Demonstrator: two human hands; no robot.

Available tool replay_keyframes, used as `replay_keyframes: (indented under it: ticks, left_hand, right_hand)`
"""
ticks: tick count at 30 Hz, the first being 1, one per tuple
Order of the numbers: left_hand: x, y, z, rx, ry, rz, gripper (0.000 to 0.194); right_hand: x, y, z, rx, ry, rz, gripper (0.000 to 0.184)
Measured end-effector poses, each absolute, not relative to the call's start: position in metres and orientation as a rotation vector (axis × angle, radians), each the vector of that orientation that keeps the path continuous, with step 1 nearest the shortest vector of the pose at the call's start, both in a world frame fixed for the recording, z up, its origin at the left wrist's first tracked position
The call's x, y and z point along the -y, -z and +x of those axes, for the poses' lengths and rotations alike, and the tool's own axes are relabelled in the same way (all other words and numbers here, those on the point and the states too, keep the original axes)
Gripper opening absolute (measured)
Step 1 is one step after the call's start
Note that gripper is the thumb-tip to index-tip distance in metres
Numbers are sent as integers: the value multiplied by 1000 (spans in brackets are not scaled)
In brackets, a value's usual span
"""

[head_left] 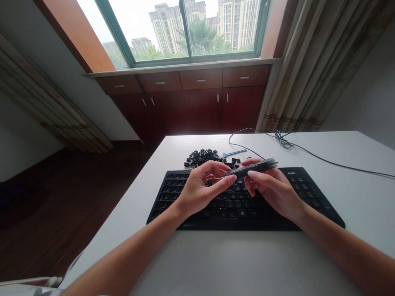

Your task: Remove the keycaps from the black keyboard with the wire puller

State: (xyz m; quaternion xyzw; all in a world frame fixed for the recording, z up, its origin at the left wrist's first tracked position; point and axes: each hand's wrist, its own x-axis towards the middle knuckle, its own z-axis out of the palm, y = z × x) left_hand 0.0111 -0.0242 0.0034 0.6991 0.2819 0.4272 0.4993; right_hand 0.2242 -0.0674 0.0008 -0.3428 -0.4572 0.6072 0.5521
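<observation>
Above the black keyboard point(197, 224), both hands meet on a slim black brush point(261, 165) with pale bristles at its right end. My right hand point(279, 191) grips the brush's body between thumb and fingers. At its left end, my left hand point(200, 185) pinches the tip, where thin wires show near the fingers. Many switch positions on the keyboard's left side are bare of keycaps, while keys remain on the right part. Behind the keyboard lies a heap of loose black keycaps point(203, 157), with a few more scattered beside it.
A blue plastic tool point(235, 153) lies beside the keycap heap. A dark cable point(327, 158) with a bundled loop runs across the right of the white table point(132, 197). Beyond the table's far edge stand red-brown cabinets point(200, 109) under a window.
</observation>
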Motion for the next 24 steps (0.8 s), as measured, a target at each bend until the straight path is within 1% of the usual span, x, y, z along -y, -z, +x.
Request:
replay_keyframes:
  ticks: [19, 24]
  left_hand:
    - [25, -5, 11, -727, -1044, 1726, 19]
    - [25, -5, 11, -727, -1039, 1760, 23]
  right_hand:
    - [66, 0, 219, 1079, -1380, -871, 29]
    - [66, -1, 217, 1070, -1357, -896, 27]
